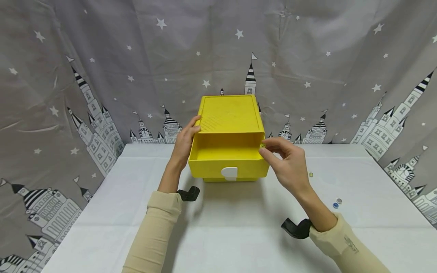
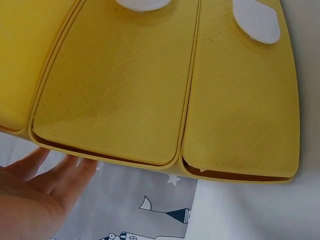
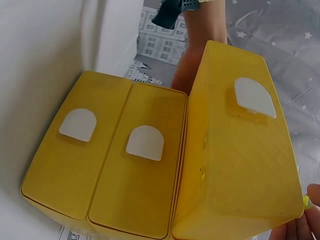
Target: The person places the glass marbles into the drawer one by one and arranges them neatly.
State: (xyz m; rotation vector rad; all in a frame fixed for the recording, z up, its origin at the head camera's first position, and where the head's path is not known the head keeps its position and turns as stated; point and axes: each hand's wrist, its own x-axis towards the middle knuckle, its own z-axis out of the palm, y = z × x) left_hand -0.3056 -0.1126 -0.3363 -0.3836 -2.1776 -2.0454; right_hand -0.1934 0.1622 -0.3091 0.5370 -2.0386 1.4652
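A yellow cabinet of stacked drawers (image 1: 228, 113) stands on the table, its top drawer (image 1: 208, 167) pulled out toward me. White tabs mark the drawer fronts, as the right wrist view shows. My left hand (image 1: 183, 144) rests against the cabinet's left side, fingers stretched along it; in the left wrist view those fingers (image 2: 75, 182) touch the side wall. At the right rim of the open drawer, my right hand (image 1: 290, 165) pinches a small shiny yellow-green piece (image 3: 307, 202) between thumb and fingertips. Its exact kind is too small to tell.
Right of the cabinet, a small yellow round piece (image 1: 311, 174) lies on the white tabletop (image 1: 232, 239). Nearer me are a blue round piece (image 1: 335, 205) and a grey one (image 1: 339, 201). A grey curtain (image 1: 218, 45) with stars and castles hangs behind.
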